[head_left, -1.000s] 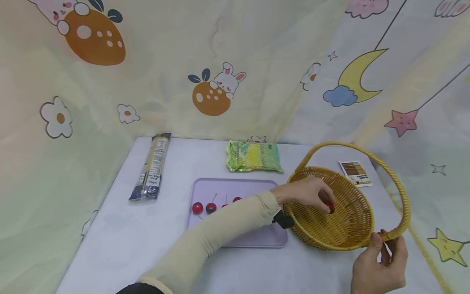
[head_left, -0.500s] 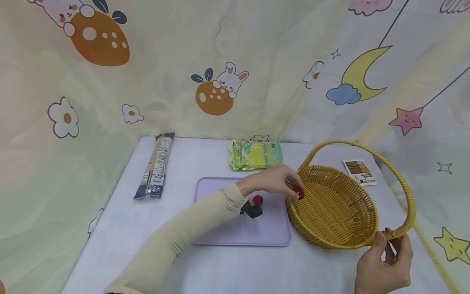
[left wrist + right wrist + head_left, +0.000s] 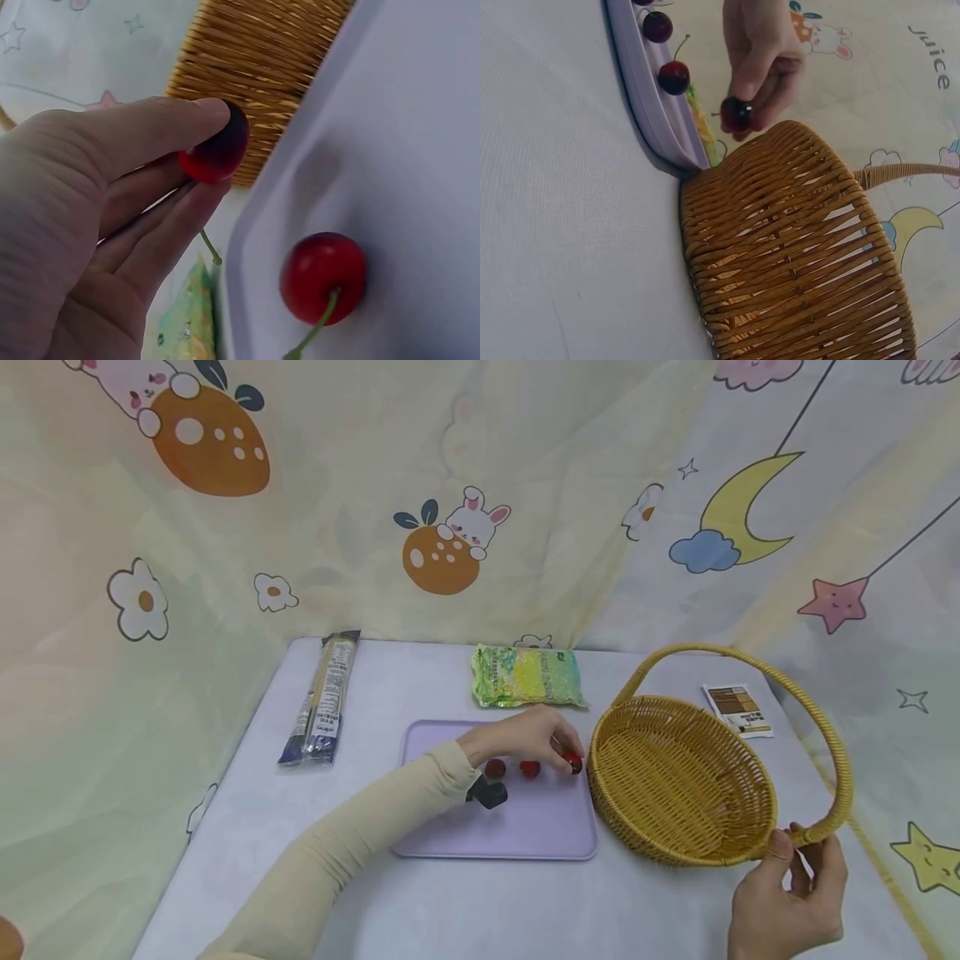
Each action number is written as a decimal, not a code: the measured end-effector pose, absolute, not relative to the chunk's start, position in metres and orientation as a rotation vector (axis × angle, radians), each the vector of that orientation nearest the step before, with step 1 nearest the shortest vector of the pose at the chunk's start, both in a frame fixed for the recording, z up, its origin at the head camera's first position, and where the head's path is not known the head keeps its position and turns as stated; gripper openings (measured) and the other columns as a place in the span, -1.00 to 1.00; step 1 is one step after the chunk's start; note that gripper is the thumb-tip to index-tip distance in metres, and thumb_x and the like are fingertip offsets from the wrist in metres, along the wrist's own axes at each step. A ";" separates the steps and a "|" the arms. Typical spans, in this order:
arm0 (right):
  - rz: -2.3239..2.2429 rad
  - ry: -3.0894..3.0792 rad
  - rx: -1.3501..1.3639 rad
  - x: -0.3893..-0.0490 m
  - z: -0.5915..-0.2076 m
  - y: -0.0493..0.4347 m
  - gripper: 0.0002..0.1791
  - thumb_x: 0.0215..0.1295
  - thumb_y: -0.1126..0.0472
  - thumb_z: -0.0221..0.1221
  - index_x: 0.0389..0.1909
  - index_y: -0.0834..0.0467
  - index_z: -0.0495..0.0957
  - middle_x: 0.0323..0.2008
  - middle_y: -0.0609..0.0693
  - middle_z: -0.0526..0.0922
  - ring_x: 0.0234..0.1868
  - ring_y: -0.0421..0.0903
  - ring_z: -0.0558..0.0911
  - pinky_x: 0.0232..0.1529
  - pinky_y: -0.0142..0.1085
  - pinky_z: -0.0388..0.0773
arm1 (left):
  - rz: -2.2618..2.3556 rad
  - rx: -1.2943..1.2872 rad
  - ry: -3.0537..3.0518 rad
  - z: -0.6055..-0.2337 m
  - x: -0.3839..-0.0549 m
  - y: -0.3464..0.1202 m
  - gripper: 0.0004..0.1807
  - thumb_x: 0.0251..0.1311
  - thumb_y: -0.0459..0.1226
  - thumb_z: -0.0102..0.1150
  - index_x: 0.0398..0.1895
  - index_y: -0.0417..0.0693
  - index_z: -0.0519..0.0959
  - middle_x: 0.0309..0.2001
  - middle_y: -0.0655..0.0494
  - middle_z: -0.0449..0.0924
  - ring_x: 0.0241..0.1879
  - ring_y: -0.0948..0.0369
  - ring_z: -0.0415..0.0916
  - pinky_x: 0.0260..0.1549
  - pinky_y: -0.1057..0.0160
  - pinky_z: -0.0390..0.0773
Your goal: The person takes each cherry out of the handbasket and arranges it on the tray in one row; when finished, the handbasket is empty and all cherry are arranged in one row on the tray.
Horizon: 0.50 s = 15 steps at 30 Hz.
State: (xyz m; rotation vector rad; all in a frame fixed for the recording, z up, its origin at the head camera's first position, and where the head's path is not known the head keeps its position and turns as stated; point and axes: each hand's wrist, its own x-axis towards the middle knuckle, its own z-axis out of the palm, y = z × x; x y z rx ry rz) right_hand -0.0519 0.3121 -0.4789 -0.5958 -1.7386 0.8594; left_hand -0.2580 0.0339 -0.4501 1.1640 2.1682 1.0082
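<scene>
My left hand pinches a dark red cherry between thumb and fingertips, and a green stem hangs below it. It hovers over the right end of a lilac tray, just left of a yellow wicker basket. On the tray another cherry lies with its stem on; beside it in the head view is a further cherry. My sleeve covers the tray's left part. With thumb and fingers, my right hand grips the near foot of the basket's handle. The basket's visible inside is bare wicker.
A green and yellow packet lies behind the tray. A long blue-ended packet is at the table's left, and a small brown and white sachet lies behind the basket. A printed curtain closes off the back.
My left hand has moved left from above the basket's inside, past its rim, to over the tray, with a cherry in its fingers throughout. The right hand keeps its grip on the handle.
</scene>
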 end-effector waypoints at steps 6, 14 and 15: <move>0.896 -1.723 -0.623 -0.053 -0.480 0.312 -0.58 0.41 0.05 0.33 0.26 -0.06 0.65 -0.06 -0.48 0.60 0.03 -0.32 0.67 0.09 -0.53 0.60 | 0.874 1.226 2.208 -0.461 -0.259 0.039 -0.69 0.16 -0.27 0.55 -0.01 -0.01 0.79 -0.11 0.30 0.79 -0.11 0.49 0.66 -0.03 0.52 0.58; 0.854 -1.739 -0.576 -0.051 -0.480 0.313 -0.57 0.43 0.05 0.32 0.29 -0.11 0.62 -0.03 -0.51 0.60 0.05 -0.29 0.68 0.09 -0.54 0.60 | 0.758 1.302 2.254 -0.468 -0.256 0.042 -0.70 0.17 -0.26 0.54 -0.02 0.02 0.80 -0.07 0.28 0.75 -0.10 0.43 0.60 -0.11 0.51 0.55; 0.854 -1.738 -0.575 -0.051 -0.480 0.313 -0.56 0.43 0.05 0.32 0.29 -0.11 0.62 -0.03 -0.51 0.60 0.05 -0.29 0.68 0.10 -0.53 0.60 | 0.746 1.303 2.263 -0.470 -0.256 0.043 -0.71 0.17 -0.25 0.54 -0.02 0.03 0.80 -0.08 0.30 0.75 -0.11 0.44 0.59 -0.13 0.50 0.55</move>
